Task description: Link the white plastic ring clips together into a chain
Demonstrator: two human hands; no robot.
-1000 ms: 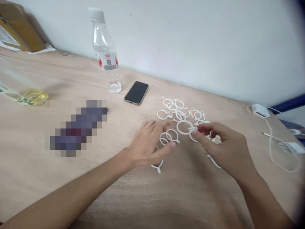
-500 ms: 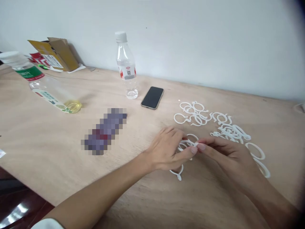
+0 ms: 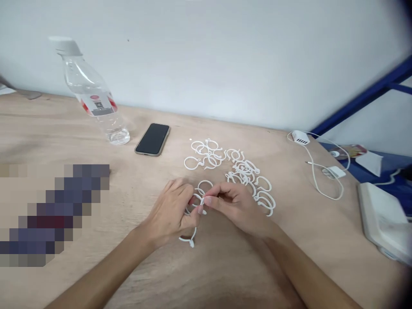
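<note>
My left hand (image 3: 172,212) and my right hand (image 3: 236,206) meet at the middle of a wooden table (image 3: 225,266), fingertips pinching white plastic rings (image 3: 199,198) between them. Another white ring (image 3: 188,237) lies on the table just under my left hand. A pile of several white rings (image 3: 251,176) sits just beyond my right hand, and a smaller cluster of rings (image 3: 204,154) lies further back.
A black phone (image 3: 152,138) lies face up behind my hands. A clear water bottle (image 3: 92,92) stands at the back left. A white charger and cable (image 3: 317,165) lie at the right, a white device (image 3: 384,223) at the right edge, a blurred patch (image 3: 54,210) at the left.
The view has swung to the right, bringing the charger and right edge into sight. My hands have stayed together on the rings, fingers closing tighter around them.
</note>
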